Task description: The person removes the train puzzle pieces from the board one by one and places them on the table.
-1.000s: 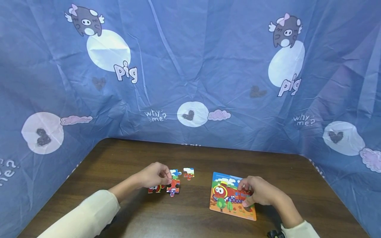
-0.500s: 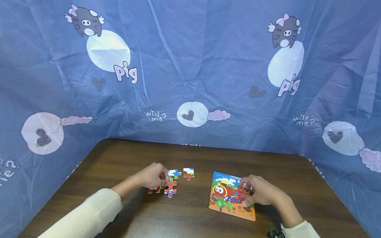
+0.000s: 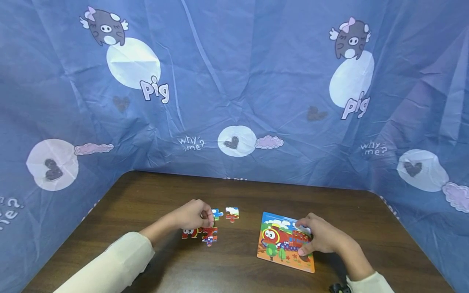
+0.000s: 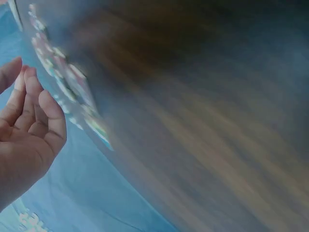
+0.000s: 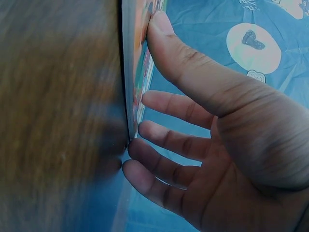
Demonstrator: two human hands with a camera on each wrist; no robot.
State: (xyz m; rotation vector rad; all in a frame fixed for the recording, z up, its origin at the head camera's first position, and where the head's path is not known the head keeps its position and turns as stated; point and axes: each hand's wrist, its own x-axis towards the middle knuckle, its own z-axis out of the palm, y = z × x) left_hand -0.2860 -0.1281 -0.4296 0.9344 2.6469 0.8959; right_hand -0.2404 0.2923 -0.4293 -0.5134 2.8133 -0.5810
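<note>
Several jigsaw pieces lie left of centre in the head view. My left hand [image 3: 194, 215] hovers over them, thumb and fingertips close together, with no piece seen between them in the left wrist view. Just below its fingertips is a red piece [image 3: 210, 235]. Left of that sits a piece with a cartoon eye [image 3: 189, 233]; a blue-edged piece [image 3: 218, 213] is partly hidden by the fingers. To the right, the train puzzle board [image 3: 272, 249] lies flat. My right hand [image 3: 322, 236] rests on its right side, thumb and fingertips touching the picture, fingers loosely bent.
A separate piece with cloud and red print [image 3: 232, 213] lies right of the cluster. The brown wooden table [image 3: 234, 268] has a rounded far edge. Blue pig-print cloth [image 3: 234, 81] hangs behind and at both sides.
The left hand first shifted left with the red piece, then let go and rose slightly to the right. The red piece now lies a little nearer. The right hand's fingers have spread slightly.
</note>
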